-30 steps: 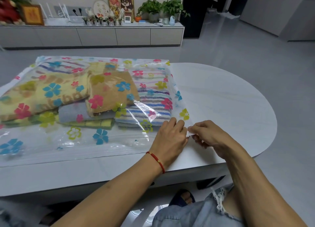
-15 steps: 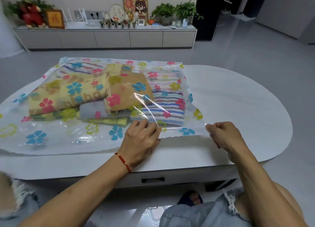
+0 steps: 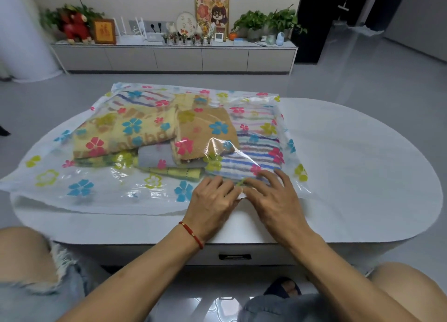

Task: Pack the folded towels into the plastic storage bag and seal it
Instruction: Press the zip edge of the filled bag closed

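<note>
Two hands press flat, fingers spread, on the clear flower-printed plastic storage bag (image 3: 101, 188) at the white oval table's (image 3: 362, 176) near edge: left hand (image 3: 212, 200), right hand (image 3: 273, 198) (previously pinching the bag's right corner). Folded towels (image 3: 154, 138) lie inside; the table's right end is bare.

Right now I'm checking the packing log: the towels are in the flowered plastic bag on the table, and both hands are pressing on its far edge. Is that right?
Not quite. The head view shows the left hand and right hand pressing on the near edge of the flowered plastic bag, not the far one. The towels are inside it, on the table.
</note>
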The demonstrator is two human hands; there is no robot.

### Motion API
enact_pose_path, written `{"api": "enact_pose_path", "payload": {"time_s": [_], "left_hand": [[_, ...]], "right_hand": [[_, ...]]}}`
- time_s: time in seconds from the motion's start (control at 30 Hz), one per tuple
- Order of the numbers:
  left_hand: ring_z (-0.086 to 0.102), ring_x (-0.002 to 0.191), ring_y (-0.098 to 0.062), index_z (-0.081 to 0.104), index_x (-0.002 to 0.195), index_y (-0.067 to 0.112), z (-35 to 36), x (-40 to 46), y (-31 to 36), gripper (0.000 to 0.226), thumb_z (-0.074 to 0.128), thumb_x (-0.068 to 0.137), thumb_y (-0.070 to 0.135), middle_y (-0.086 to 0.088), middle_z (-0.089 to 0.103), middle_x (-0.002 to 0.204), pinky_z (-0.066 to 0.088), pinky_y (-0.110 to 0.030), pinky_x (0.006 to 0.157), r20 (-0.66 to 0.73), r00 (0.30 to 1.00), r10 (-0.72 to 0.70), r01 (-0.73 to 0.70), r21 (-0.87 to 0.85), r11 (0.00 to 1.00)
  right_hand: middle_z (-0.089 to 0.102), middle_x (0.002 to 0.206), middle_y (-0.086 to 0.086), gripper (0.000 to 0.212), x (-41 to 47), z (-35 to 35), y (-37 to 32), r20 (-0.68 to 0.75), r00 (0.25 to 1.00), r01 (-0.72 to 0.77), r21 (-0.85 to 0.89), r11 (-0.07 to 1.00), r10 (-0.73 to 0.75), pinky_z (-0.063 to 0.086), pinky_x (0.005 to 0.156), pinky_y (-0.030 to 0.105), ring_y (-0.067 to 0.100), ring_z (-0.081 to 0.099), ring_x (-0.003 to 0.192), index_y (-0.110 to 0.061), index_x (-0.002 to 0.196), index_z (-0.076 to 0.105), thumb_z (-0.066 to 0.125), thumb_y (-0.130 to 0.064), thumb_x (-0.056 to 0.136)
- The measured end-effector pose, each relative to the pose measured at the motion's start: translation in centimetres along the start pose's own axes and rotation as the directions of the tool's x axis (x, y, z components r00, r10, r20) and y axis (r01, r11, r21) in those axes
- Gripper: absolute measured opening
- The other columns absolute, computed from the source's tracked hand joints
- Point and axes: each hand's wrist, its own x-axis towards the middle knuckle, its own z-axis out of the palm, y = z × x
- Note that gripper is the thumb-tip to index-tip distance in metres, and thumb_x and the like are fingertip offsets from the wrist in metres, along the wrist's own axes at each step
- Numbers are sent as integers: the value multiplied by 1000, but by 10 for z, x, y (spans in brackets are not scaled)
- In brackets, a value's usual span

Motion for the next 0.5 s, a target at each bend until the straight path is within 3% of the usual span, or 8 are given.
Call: {"api": "enact_pose_path", "payload": {"time_s": [0.07,0.27,0.4,0.5], "left_hand": [[54,71,-27,69,90,11,-1,-1,-3,16,63,94,25,-5,62,80,40,-36,62,8,1000,27,-27,0,1000],[56,72,-28,70,91,9,-9,-24,-27,12,65,92,21,-5,65,85,44,-37,61,3,1000,31,-31,18,999],[55,69,-28,70,92,8,-16,-35,-41,9,66,92,17,-6,64,84,45,-37,56,20,1000,22,-21,-15,1000],[56,76,-26,71,104,12,-18,-47,-51,12,65,94,18,-6,64,93,46,-37,60,41,999,-33,36,-75,997]], "right_hand": [[76,118,5,29,-5,6,7,-63,997,34,-10,999,-34,50,101,61,38,67,118,-13,109,78,72,-5,82],[75,123,12,47,-16,17,12,-28,1000,10,10,1000,-10,53,96,64,45,68,115,-10,113,77,89,1,69],[74,126,12,46,-23,18,10,-53,998,26,34,999,-24,55,95,61,45,68,115,-8,112,78,88,7,69],[74,126,12,36,-23,16,10,-59,998,-2,53,999,5,54,97,60,44,67,115,-9,113,78,86,-4,78]]}}
